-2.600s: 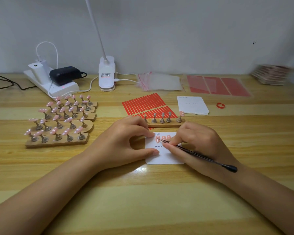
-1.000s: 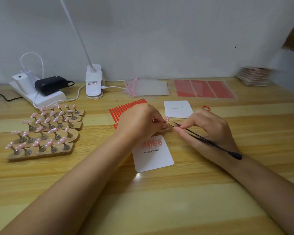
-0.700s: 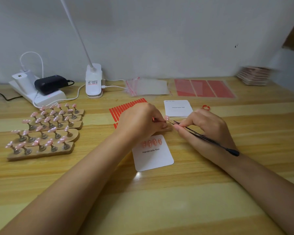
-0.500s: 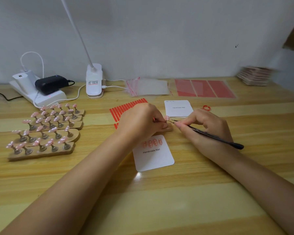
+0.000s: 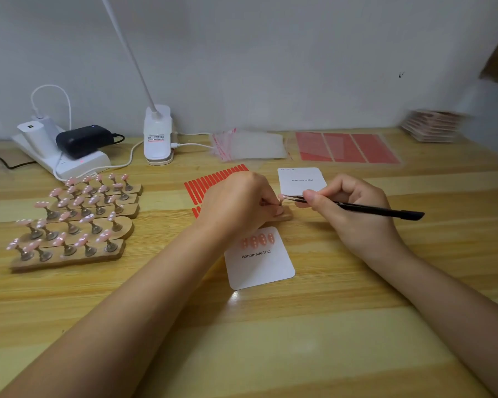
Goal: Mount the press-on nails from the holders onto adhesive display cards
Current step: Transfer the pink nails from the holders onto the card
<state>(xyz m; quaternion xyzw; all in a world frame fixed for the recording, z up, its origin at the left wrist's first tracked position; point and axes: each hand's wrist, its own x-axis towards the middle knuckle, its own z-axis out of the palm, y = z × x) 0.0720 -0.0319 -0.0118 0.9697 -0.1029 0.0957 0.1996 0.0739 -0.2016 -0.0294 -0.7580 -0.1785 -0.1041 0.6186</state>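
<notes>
Head view, desk: a pale yellow striped wooden tabletop (image 5: 270, 340) runs up to a plain grey-white wall (image 5: 270, 53).
Wooden holders: four long tan wooden nail holders (image 5: 69, 258) lie in rows at the left, each carrying glossy pink press-on nails (image 5: 82, 240) on small metal stands.
Working holder: a fifth tan wooden holder (image 5: 285, 216) sits mid-desk, mostly hidden under the left hand; its stands cannot be counted.
Left hand: the left hand (image 5: 239, 205) is curled over that holder, fingertips closed on something small at its far end; what they pinch cannot be told.
Right hand: the right hand (image 5: 348, 208) pinches thin black tweezers (image 5: 357, 208), the tips closed on one small pink nail (image 5: 282, 197) just above the holder's right end.
Display card: a white rounded card printed "Handmade Nail" (image 5: 262, 259) lies flat just in front of the working holder, with four pink nails (image 5: 258, 241) stuck in a row along its top edge.
Spare cards: a stack of white blank cards (image 5: 301, 180) lies beyond the hands.
Adhesive: a sheet of red adhesive strips (image 5: 213, 180) lies partly under the left hand; a larger red sheet (image 5: 345, 147) lies near the wall.
Bags: clear plastic sleeves (image 5: 250, 145) lie beside the larger sheet.
Power: a white power strip (image 5: 69, 165) holds a white charger (image 5: 35, 136) and a black adapter (image 5: 82, 139).
Lamp: a white lamp base (image 5: 157, 136) stands next to it.
</notes>
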